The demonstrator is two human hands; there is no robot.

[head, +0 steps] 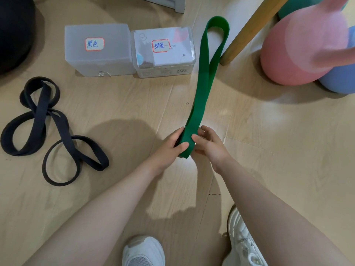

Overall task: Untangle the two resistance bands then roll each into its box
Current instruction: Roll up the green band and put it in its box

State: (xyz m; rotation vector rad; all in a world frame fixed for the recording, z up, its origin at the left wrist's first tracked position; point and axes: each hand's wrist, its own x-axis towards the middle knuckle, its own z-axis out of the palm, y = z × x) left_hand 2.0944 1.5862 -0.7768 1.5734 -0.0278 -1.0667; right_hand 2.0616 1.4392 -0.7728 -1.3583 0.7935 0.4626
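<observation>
A green resistance band (pixel 203 87) lies stretched flat on the wood floor, running from my hands up to a loop near a table leg. My left hand (pixel 172 144) and my right hand (pixel 208 143) both grip its near folded end, thumbs on top. A black resistance band (pixel 41 112) lies apart on the floor at the left, twisted into several loops. Two translucent plastic boxes stand side by side at the back: the left box (pixel 99 60) has a label with blue writing, and the right box (pixel 165 64) has a labelled lid with papers inside.
A wooden table leg (pixel 244 33) slants down just right of the green loop. Pink (pixel 295 47), blue and teal kettlebells crowd the right. A black ball (pixel 13 29) sits at the top left. My two white shoes (pixel 144 252) are at the bottom.
</observation>
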